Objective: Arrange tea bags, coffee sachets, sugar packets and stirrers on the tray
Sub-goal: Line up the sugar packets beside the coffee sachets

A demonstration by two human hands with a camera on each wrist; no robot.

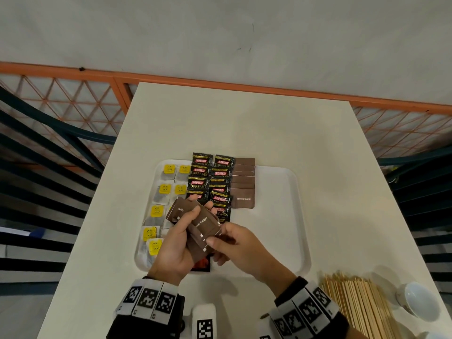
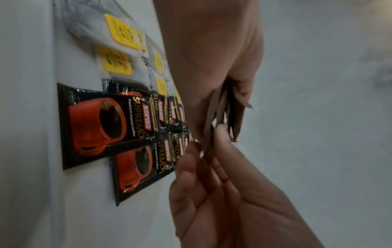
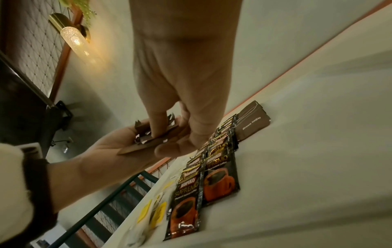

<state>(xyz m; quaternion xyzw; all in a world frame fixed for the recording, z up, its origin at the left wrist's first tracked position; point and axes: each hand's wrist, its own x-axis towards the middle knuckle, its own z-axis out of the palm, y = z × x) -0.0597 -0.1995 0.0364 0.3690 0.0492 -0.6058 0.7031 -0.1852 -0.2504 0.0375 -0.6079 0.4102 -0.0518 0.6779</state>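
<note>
A white tray (image 1: 281, 216) holds two columns of tea bags (image 1: 165, 189) with yellow tags on the left. Beside them lie two columns of black coffee sachets (image 1: 198, 172), then a column of brown sugar packets (image 1: 243, 197). My left hand (image 1: 179, 243) grips a fanned stack of brown sugar packets (image 1: 203, 225) above the tray's front. My right hand (image 1: 236, 245) pinches the near corner of one packet in that stack. In the left wrist view the packets (image 2: 220, 110) show edge-on between both hands. The stack (image 3: 152, 139) is seen in the right wrist view too.
A bundle of wooden stirrers (image 1: 359, 307) lies on the table at the front right, beside a white cup (image 1: 418, 302). The tray's right half is bare. An orange mesh railing (image 1: 73, 94) runs behind the white table (image 1: 244, 123).
</note>
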